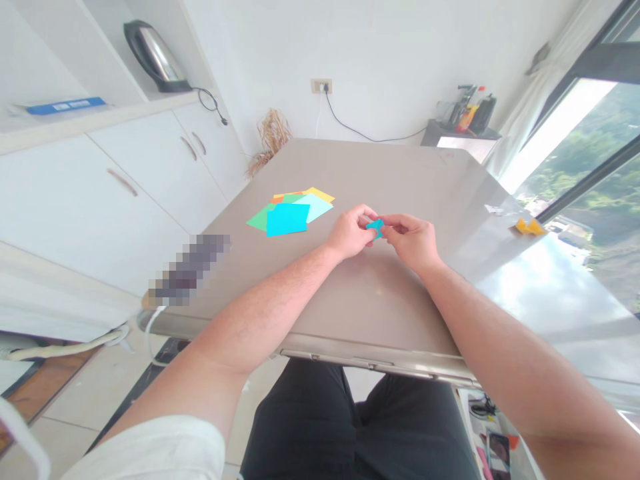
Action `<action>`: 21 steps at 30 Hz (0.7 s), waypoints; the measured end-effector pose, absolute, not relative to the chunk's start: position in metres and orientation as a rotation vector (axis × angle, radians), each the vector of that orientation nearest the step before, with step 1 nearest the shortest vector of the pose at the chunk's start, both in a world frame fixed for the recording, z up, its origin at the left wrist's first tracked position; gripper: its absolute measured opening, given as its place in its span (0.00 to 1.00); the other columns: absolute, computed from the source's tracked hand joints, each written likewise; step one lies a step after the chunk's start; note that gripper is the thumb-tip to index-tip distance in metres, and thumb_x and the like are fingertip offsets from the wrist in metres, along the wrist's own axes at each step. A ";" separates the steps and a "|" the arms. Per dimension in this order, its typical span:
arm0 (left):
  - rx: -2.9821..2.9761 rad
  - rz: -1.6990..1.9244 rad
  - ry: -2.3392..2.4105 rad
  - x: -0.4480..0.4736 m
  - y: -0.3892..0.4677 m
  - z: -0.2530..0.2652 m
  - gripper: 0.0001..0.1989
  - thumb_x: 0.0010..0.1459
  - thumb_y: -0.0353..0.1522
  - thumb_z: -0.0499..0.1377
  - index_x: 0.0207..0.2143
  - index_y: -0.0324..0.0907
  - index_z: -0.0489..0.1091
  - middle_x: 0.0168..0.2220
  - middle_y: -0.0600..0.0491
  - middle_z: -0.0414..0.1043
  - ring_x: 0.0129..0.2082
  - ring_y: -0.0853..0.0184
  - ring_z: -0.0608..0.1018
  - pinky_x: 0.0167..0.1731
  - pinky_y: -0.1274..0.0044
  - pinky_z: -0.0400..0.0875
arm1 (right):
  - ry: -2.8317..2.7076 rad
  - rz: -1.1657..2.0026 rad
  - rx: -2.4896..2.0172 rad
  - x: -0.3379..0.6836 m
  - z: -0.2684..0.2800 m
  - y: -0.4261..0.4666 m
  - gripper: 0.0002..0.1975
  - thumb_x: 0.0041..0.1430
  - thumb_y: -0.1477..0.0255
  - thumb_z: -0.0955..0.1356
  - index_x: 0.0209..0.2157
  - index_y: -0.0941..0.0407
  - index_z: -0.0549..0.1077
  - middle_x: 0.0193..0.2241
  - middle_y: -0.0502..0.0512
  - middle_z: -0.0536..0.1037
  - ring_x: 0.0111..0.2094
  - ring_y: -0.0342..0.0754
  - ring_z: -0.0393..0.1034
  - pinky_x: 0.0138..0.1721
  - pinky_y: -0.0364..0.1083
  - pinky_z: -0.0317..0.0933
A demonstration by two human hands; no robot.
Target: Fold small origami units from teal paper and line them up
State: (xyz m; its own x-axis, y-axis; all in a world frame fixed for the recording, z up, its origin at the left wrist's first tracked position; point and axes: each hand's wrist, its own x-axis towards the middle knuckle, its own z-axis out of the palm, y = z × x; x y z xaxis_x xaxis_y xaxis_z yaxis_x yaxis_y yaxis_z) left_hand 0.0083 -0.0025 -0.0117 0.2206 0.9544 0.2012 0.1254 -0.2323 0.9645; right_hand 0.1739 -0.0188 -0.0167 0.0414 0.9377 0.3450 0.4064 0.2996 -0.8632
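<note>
A small folded piece of blue paper point(375, 229) is held above the table between both hands. My left hand point(353, 231) pinches its left side, thumb in front and fingers behind. From the other side, my right hand point(411, 239) grips it between thumb and forefinger. The fingers cover part of the paper, so its full folded shape cannot be made out. To the left of my hands lies a fanned pile of coloured paper sheets, with a blue sheet point(288, 220) on top and green, pale mint, yellow and orange ones under it.
The grey-brown table point(380, 307) reaches towards the wall. A yellow folded paper piece point(529, 227) lies near its right edge, by the window. A pixelated object point(190, 270) rests at the left edge with a white cable. An electric kettle point(156, 57) stands on the left shelf.
</note>
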 end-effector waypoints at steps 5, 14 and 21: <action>1.558 1.167 1.001 0.009 -0.004 -0.010 0.12 0.53 0.21 0.62 0.38 0.42 0.69 0.27 0.57 0.75 0.28 0.71 0.79 0.27 0.79 0.74 | -1.456 0.869 -1.130 0.174 -0.013 -0.018 0.11 0.49 0.70 0.73 0.37 0.53 0.82 0.32 0.52 0.82 0.29 0.46 0.74 0.31 0.47 0.70; 1.491 1.190 0.946 0.010 -0.007 -0.005 0.11 0.53 0.21 0.63 0.33 0.42 0.66 0.26 0.58 0.73 0.26 0.72 0.78 0.28 0.78 0.75 | -1.376 1.107 -0.999 0.176 -0.011 -0.018 0.17 0.44 0.66 0.78 0.37 0.53 0.77 0.34 0.52 0.81 0.32 0.46 0.76 0.31 0.46 0.72; 1.429 1.242 0.950 0.009 -0.006 -0.005 0.11 0.50 0.23 0.67 0.33 0.41 0.67 0.28 0.56 0.75 0.27 0.70 0.79 0.30 0.76 0.78 | -1.430 1.034 -1.054 0.172 -0.012 -0.018 0.16 0.48 0.61 0.77 0.33 0.53 0.72 0.28 0.48 0.78 0.25 0.42 0.71 0.28 0.45 0.68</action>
